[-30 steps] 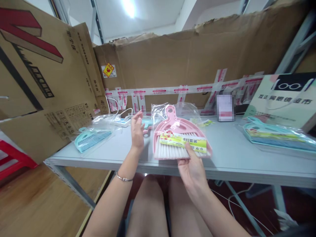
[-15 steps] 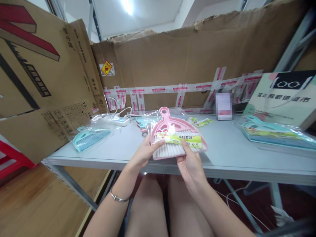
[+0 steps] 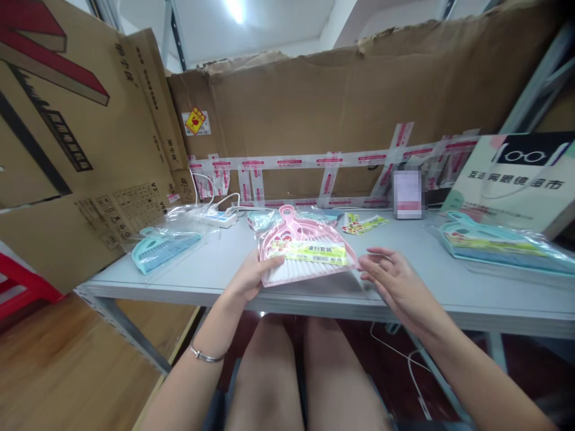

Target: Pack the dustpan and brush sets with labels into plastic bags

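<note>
here, left hand (image 3: 248,277) grips pink dustpan (image 3: 309,232); right hand (image 3: 398,281) half-curled beside it, hold unclear

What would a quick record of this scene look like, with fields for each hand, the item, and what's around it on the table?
Left hand: gripping the left edge of the pink dustpan-and-brush set
Right hand: fingers at the set's right corner; grip unclear
Item: white bristles, yellow-green label, clear wrapping
Table left: blue dustpan-and-brush set in clear plastic
Table right: another blue set, wrapped
Behind: loose yellow-green labels, white power strip
Backdrop: taped cardboard
</note>
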{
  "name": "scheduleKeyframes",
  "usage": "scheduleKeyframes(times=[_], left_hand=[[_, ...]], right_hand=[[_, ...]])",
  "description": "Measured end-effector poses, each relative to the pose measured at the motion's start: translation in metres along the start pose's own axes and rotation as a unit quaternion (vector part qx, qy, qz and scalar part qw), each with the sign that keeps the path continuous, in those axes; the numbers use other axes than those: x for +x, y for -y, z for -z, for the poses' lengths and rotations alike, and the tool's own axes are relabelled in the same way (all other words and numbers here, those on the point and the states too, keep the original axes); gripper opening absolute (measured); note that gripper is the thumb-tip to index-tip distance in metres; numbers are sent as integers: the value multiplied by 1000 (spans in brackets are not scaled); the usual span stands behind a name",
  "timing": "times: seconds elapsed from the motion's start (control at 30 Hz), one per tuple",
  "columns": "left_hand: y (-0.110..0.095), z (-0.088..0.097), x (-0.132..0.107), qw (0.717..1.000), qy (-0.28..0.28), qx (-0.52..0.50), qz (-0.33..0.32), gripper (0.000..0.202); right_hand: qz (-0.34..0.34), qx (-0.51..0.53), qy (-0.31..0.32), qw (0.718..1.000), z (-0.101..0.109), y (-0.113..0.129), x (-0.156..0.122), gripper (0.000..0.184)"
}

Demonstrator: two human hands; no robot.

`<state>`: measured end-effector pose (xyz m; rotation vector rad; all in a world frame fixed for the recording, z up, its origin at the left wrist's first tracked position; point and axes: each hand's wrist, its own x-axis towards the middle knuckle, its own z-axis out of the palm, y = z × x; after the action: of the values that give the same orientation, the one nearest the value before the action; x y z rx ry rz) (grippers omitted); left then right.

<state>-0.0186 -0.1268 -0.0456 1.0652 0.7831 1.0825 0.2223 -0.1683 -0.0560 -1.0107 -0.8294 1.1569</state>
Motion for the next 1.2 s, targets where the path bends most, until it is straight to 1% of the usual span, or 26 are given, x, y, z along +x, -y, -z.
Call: scheduleKeyframes(times=[0.03,0.1,0.13,0.17,0.2,0.23,0.3,0.4,0.5,0.57,0.63,0.7,0.83,0.9,1.0,1.07,1.2], left_hand=[[0,0,0,1000,2,-2,4,53],[-1,-1,0,1000,5,-4,13,53],[-1,-1,-1,1000,6,-4,15,53],[-1,-1,-1,1000,8,-3,18,53],[-1,-1,-1,1000,9,-1,19,53],[-1,0,-1,1000,10,1,22,53],[-1,2,-1,1000,11,8,26,52],[-2,3,-1,1000,12,17,20,53],[-3,3,-1,1000,19,19,8,56],[-3,3,-1,999,22,24,11,53],[-2,2,0,999,19,27,15,48],[-2,0,1,1000,14,24,14,45],[-3,-3,0,1000,-8,14,15,48],[-4,-3,0,1000,-13,14,19,48],[-5,-1,0,999,-11,21,24,45],[-5,0,0,999,-4,29,26,43],[-5,2,-2,998,44,51,13,47]], right_hand=[[-19,0,32,999,-2,3,1,61],[-75,-3,143,987,-8,8,2,76],[-90,-4,198,976,-11,10,2,79],[-94,-6,239,967,-13,12,2,78],[-91,-6,263,961,-15,12,2,75],[-87,-5,271,959,-16,11,2,70],[-88,1,243,966,-16,7,2,56],[-107,22,169,979,-19,-1,4,36],[-118,44,113,986,-25,-8,5,26],[-121,43,81,988,-29,-11,5,19],[-128,34,76,988,-31,-11,4,15],[-136,38,92,986,-32,-9,2,14],[-147,100,150,973,-32,-1,-6,22],[-142,110,162,970,-32,3,-8,26],[-130,81,150,977,-33,3,-7,32],[-125,66,134,981,-35,2,-4,33],[-146,46,70,986,-38,0,0,20]])
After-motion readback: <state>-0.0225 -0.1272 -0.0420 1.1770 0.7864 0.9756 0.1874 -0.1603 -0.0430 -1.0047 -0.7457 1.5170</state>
